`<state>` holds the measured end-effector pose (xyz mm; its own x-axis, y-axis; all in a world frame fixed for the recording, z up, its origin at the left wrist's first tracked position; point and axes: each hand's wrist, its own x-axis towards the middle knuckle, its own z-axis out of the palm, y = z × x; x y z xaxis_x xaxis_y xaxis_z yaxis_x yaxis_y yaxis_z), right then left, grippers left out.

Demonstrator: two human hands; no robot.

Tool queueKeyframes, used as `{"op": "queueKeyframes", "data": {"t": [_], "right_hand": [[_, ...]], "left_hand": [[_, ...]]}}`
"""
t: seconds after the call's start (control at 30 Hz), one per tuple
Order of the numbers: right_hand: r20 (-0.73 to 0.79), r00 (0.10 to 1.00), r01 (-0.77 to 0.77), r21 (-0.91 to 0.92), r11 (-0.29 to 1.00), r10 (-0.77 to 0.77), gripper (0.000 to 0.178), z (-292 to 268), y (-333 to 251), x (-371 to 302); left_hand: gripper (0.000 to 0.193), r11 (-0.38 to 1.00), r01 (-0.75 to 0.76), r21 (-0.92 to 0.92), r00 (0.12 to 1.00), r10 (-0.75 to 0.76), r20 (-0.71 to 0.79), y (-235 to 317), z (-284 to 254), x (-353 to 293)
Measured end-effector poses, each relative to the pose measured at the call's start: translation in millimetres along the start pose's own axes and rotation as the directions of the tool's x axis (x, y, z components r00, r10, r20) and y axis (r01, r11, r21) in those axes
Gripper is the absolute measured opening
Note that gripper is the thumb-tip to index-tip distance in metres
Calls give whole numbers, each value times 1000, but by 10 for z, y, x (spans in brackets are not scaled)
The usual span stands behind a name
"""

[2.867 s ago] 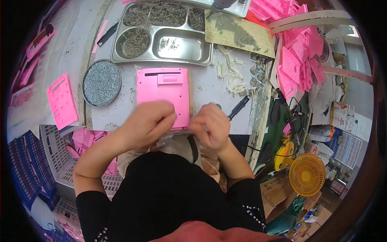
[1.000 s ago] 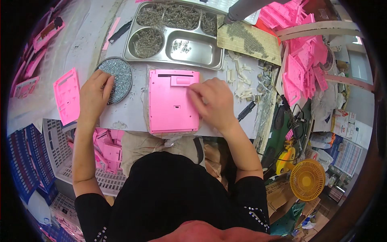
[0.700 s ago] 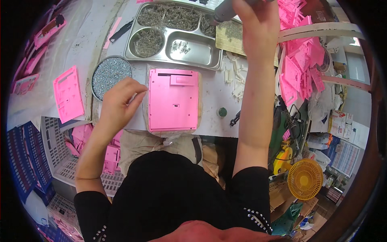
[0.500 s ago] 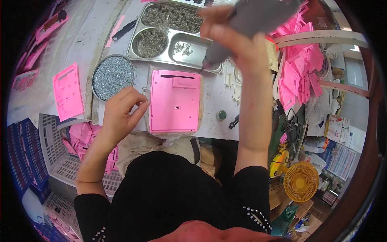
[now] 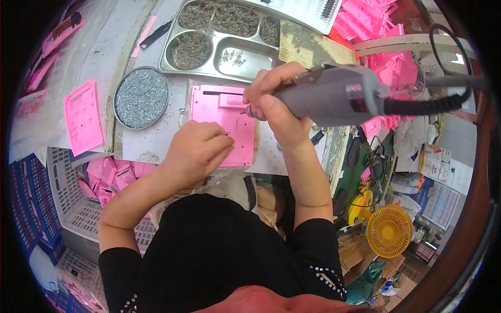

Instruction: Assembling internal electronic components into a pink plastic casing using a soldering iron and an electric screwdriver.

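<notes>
My right hand (image 5: 279, 101) is wrapped round a grey corded electric screwdriver (image 5: 334, 96). The tool lies nearly level, its tip end over the right edge of a pink plastic panel (image 5: 237, 125). That panel lies flat on the table before me, with a dark slot, a raised block and small holes. Over its lower left part my left hand (image 5: 201, 151) holds its fingers pinched together; whatever they grip is hidden or too small to name. Left of the panel stands a round dish (image 5: 141, 98) full of small silvery screws.
A steel compartment tray (image 5: 219, 73) with small metal springs lies beyond the panel. Pink parts are heaped at the right (image 5: 389, 70). Another pink panel (image 5: 84, 117) lies at the left, above a grey crate (image 5: 78, 208) of pink pieces. A yellow fan (image 5: 389, 231) stands lower right.
The screwdriver in my right hand has come down toward me and swung level, from above the tray to the panel's right edge. My left hand has moved right, over the panel.
</notes>
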<state>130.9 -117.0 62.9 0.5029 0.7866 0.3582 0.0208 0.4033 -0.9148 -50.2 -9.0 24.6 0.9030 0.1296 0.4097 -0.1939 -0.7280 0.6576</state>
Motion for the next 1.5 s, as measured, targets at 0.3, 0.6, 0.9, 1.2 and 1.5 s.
{"op": "queueKeyframes", "data": {"t": [0.3,0.6,0.9,1.2,1.5], "right_hand": [[-16,999,34,95,995,-33,25,-50,-294,-180],[-78,997,10,107,994,-1,30,-64,-478,-219],[-53,997,-47,149,988,56,31,89,-540,-286],[-86,996,-1,130,992,12,31,6,-509,-276],[-13,992,124,205,971,-124,25,-234,-414,-332]], "left_hand": [[9,920,-240,309,943,145,301,-2,346,172],[32,975,-55,213,958,-9,287,40,26,268],[19,990,99,-97,977,-78,199,15,-4,356],[10,995,-12,95,992,0,128,-89,141,391],[15,909,-239,342,945,137,296,-202,293,396]]}}
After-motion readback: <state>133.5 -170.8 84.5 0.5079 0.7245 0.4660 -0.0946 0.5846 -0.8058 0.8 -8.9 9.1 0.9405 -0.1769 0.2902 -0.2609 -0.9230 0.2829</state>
